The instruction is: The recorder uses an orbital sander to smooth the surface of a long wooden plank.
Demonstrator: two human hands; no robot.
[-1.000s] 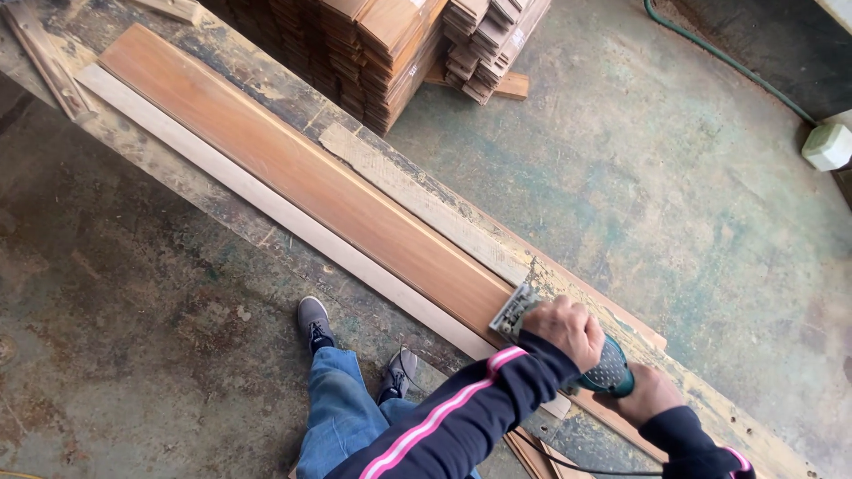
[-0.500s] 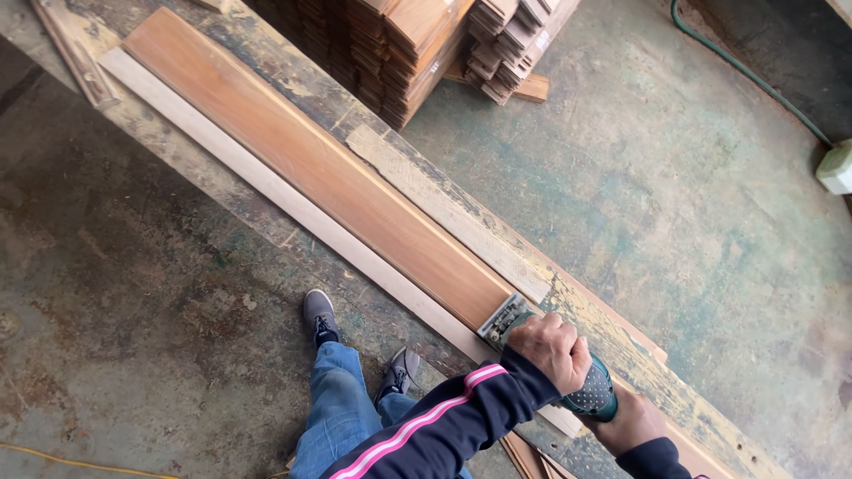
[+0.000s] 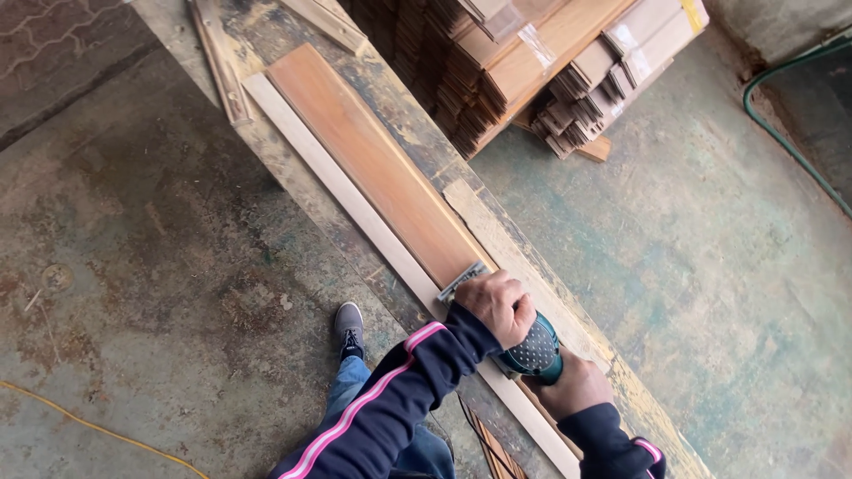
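At the brown plank's (image 3: 373, 160) near end, both hands (image 3: 499, 306) clasp the sander (image 3: 531, 351)

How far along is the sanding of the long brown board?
Done: cannot tell; the board looks evenly brown. In hand: the left hand and the right hand press the green sander on the board's near end. Left: judging by that position, probably the whole length ahead.
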